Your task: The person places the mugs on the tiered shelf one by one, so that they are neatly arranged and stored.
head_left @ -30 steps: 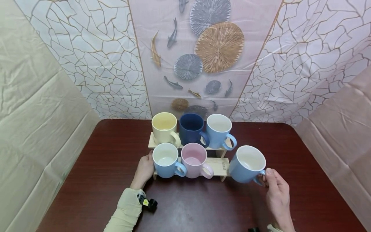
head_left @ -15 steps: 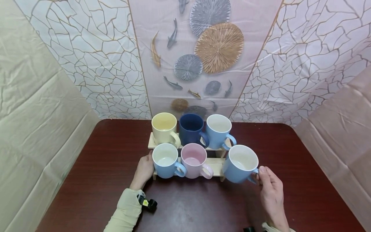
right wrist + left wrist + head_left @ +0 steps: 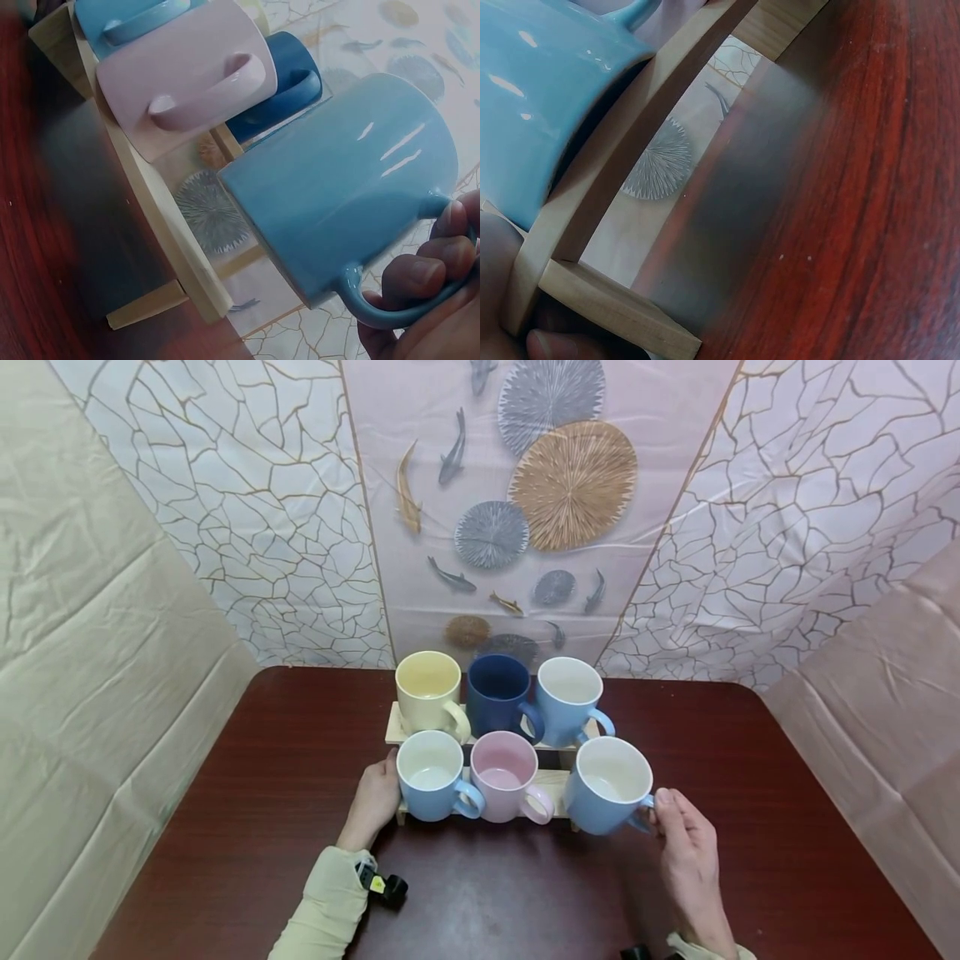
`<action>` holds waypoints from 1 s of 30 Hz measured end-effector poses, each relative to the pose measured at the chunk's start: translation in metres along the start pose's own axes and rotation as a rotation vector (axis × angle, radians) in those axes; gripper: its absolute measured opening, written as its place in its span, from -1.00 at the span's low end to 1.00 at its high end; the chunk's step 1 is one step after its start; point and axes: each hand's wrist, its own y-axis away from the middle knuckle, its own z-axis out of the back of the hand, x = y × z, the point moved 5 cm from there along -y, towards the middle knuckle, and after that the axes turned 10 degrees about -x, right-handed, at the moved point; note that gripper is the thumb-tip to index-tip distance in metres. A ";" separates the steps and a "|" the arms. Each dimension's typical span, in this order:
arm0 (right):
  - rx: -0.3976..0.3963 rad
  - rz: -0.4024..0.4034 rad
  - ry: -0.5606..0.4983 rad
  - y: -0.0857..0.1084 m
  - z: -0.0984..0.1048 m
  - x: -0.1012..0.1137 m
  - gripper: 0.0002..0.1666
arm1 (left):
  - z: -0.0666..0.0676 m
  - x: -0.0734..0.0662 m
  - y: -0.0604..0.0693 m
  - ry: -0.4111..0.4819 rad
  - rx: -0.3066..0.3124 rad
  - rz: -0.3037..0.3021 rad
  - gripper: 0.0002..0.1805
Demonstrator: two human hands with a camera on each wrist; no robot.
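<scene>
My right hand (image 3: 690, 852) grips the handle of a light blue mug (image 3: 606, 787) with a white inside. In the right wrist view this blue mug (image 3: 345, 187) is held above the right end of the lower shelf, with a gap under its base. My left hand (image 3: 375, 797) holds the left end of the two-tier wooden rack (image 3: 553, 785), its fingertip (image 3: 555, 345) showing below the board in the left wrist view. Beside it on the lower tier stand another light blue mug (image 3: 429, 793) and a pink mug (image 3: 501, 793).
On the upper tier stand a yellow mug (image 3: 423, 702), a dark blue mug (image 3: 495, 706) and a light blue mug (image 3: 562, 714). The dark red table (image 3: 495, 893) carries the rack, and patterned cloth (image 3: 300, 527) hangs behind it.
My right hand has carried the light blue mug leftward, from beside the rack to over the right end of its lower tier. My left hand stays at the rack's left end.
</scene>
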 end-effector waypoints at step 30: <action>0.114 0.014 0.025 0.000 -0.025 -0.011 -0.58 | 0.000 -0.002 0.001 0.000 0.015 -0.011 -0.34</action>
